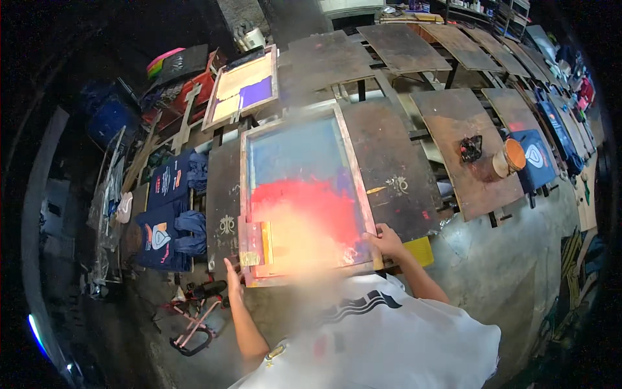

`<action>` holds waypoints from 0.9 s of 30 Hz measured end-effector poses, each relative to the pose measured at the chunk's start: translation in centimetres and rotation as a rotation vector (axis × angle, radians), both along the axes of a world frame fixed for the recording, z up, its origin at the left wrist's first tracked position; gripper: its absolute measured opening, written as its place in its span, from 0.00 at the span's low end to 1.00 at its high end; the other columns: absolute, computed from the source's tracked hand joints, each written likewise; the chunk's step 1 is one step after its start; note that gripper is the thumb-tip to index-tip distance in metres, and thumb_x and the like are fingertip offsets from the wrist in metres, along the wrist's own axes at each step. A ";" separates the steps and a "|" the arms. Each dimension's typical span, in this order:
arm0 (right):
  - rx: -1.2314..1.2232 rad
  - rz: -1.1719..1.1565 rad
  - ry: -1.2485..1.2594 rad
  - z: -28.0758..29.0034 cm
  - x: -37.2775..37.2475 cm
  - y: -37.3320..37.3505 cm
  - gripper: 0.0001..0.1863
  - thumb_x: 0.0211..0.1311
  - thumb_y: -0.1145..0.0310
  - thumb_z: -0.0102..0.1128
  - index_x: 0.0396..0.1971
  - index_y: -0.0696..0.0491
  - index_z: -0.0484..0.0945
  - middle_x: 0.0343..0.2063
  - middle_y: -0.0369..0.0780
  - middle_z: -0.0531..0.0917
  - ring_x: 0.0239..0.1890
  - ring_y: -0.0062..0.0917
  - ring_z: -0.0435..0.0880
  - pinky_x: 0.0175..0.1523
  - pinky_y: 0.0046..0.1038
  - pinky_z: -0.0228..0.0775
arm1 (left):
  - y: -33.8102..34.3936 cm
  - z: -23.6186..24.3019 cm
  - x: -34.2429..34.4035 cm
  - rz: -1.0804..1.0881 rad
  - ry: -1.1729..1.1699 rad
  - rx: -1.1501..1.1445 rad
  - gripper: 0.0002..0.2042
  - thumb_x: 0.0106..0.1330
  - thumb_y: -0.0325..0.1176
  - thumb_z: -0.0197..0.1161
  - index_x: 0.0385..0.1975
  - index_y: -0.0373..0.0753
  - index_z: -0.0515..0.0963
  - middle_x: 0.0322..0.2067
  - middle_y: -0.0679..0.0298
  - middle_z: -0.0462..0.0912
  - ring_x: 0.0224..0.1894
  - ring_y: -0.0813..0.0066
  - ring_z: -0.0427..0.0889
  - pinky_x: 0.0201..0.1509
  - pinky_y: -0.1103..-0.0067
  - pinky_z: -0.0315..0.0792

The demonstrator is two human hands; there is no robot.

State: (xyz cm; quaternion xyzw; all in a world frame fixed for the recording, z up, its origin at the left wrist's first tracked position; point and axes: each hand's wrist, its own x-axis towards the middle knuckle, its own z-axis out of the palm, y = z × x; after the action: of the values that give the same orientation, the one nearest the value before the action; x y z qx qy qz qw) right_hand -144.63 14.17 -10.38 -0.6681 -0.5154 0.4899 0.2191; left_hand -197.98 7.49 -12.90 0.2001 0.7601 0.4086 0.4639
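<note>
Before me is a wooden-edged screen-printing frame (355, 174). Its mesh is bluish at the far end, with red and pale orange ink across the nearer part. A squeegee (266, 243) with a yellowish strip rests inside at the lower left. My right hand (387, 241) grips the right rail near the lower corner, fingers curled over it. Beside the lower left corner is my left hand (234, 280), fingers stretched upward along the rail and apparently touching it; part of it is hidden by the frame edge.
Dark print boards (389, 149) stand in rows around. Another screen frame (275, 71) with purple ink lies farther left. Dark printed shirts (159, 236) lie left. An orange-rimmed ink tub (514, 155) tips beside a black bundle (471, 148). A small pink-framed wheeled item (194, 322) stands on the floor.
</note>
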 end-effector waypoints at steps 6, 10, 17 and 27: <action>-0.177 -0.089 0.661 -1.1 -1.1 0.8 0.22 0.66 0.56 0.61 0.46 0.62 0.80 0.39 0.39 0.84 0.40 0.22 0.81 0.47 0.26 0.73 | 1.3 3.5 2.8 0.051 -0.199 0.027 0.47 0.64 0.75 0.36 0.63 0.33 0.68 0.59 0.55 0.74 0.59 0.62 0.74 0.64 0.69 0.65; -0.087 -0.084 0.723 -1.1 -2.5 -0.4 0.25 0.65 0.54 0.62 0.46 0.65 0.79 0.39 0.39 0.83 0.40 0.22 0.81 0.47 0.26 0.73 | -0.1 2.4 1.4 -0.021 -0.207 0.031 0.47 0.66 0.73 0.35 0.69 0.31 0.58 0.65 0.55 0.67 0.66 0.62 0.67 0.69 0.69 0.60; 0.032 -0.162 0.068 -0.1 -4.3 -2.7 0.40 0.53 0.40 0.67 0.38 0.71 0.77 0.34 0.56 0.82 0.40 0.37 0.84 0.44 0.37 0.74 | -2.5 -3.3 -1.4 0.078 -0.129 0.176 0.52 0.64 0.76 0.31 0.72 0.32 0.45 0.72 0.54 0.52 0.73 0.61 0.53 0.74 0.70 0.46; 0.125 -0.197 -0.156 1.5 -5.8 -8.3 0.29 0.53 0.49 0.70 0.33 0.66 0.81 0.30 0.52 0.85 0.35 0.36 0.85 0.41 0.38 0.74 | -4.7 4.8 1.5 0.090 -0.192 0.237 0.52 0.57 0.81 0.32 0.45 0.32 0.80 0.43 0.58 0.84 0.44 0.68 0.82 0.53 0.75 0.72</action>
State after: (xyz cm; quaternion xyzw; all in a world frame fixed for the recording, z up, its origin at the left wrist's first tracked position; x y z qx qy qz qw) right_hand -150.39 5.87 -8.90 -0.7364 -0.4925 0.3795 0.2666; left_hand -196.50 2.81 -8.12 0.1793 0.6671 0.5329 0.4887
